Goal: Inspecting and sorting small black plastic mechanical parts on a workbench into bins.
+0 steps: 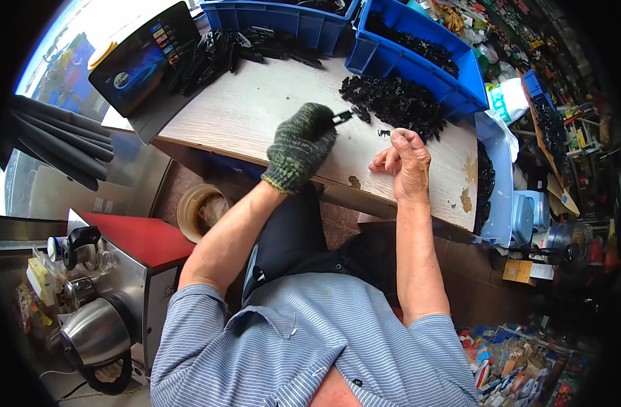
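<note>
Gloved left hand (300,146) grips a black clip (342,117) over the wooden bench (256,108) (right hand (407,163) clenched)

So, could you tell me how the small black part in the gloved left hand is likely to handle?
The black part looks like thin moulded plastic, so probably light and stiff. The knit-gloved left hand pinches it by one end; it seems unlikely to slip.

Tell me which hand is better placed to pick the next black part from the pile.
Right, probably. The bare right hand rests beside the pile of black plastic parts with nothing visible in it, while the gloved left hand already holds a black part and sits farther away.
</note>
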`<action>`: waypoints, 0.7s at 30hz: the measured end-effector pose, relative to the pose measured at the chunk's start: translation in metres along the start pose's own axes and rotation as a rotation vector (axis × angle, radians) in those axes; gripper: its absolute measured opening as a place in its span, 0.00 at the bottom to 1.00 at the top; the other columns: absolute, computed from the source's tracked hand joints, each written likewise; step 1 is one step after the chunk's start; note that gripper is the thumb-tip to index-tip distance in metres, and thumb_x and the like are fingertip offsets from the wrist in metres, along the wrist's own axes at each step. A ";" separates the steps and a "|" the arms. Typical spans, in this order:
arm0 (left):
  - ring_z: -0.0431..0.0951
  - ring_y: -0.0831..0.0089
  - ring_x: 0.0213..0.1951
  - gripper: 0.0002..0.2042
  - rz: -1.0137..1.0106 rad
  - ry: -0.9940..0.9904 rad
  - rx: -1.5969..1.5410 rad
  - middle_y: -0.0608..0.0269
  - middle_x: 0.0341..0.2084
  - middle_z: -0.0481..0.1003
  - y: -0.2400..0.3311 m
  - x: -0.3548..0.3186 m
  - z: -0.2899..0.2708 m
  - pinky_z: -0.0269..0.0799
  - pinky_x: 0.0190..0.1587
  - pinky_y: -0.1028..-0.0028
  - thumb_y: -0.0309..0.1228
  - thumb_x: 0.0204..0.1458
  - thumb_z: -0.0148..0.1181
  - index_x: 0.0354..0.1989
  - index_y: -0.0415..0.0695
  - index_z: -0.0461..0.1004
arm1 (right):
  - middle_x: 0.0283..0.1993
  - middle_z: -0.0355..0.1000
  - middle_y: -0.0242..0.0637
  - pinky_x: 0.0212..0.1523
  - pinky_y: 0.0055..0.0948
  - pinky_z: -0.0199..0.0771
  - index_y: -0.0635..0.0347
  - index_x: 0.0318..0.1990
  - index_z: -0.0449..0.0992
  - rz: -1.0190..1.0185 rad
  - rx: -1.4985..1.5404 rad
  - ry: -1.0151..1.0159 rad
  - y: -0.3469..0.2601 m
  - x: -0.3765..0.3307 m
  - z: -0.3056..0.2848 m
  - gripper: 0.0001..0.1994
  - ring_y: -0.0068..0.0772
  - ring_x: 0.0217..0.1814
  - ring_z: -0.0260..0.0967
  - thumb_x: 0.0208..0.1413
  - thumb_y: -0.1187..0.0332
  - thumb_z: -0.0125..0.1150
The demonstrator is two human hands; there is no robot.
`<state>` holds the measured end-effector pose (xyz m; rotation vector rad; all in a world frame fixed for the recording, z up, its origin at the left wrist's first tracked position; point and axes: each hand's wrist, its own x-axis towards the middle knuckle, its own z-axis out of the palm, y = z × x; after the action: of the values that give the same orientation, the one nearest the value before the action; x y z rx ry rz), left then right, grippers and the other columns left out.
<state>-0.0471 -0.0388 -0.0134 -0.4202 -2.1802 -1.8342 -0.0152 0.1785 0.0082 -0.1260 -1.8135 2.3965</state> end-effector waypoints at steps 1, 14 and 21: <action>0.79 0.77 0.41 0.15 -0.059 -0.024 -0.177 0.62 0.37 0.81 0.005 -0.006 0.011 0.75 0.46 0.75 0.19 0.51 0.66 0.48 0.40 0.75 | 0.13 0.65 0.30 0.23 0.38 0.82 0.57 0.39 0.76 -0.017 0.022 -0.011 0.000 0.000 -0.002 0.11 0.31 0.19 0.73 0.57 0.60 0.68; 0.76 0.83 0.27 0.13 -0.290 -0.346 -0.310 0.66 0.31 0.80 0.030 -0.006 0.046 0.73 0.28 0.78 0.30 0.53 0.67 0.46 0.40 0.77 | 0.24 0.73 0.23 0.27 0.15 0.65 0.58 0.38 0.81 -0.021 0.011 -0.068 0.000 -0.006 -0.011 0.09 0.13 0.21 0.63 0.53 0.67 0.73; 0.79 0.78 0.27 0.14 -0.321 -0.346 -0.273 0.61 0.30 0.80 0.039 -0.004 0.042 0.75 0.27 0.76 0.35 0.54 0.67 0.44 0.40 0.79 | 0.26 0.76 0.24 0.26 0.15 0.65 0.55 0.38 0.82 -0.002 -0.029 -0.072 0.001 -0.006 -0.011 0.08 0.13 0.24 0.68 0.53 0.68 0.73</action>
<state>-0.0292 0.0083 0.0137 -0.4980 -2.3307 -2.4060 -0.0079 0.1879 0.0044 -0.0416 -1.8782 2.4043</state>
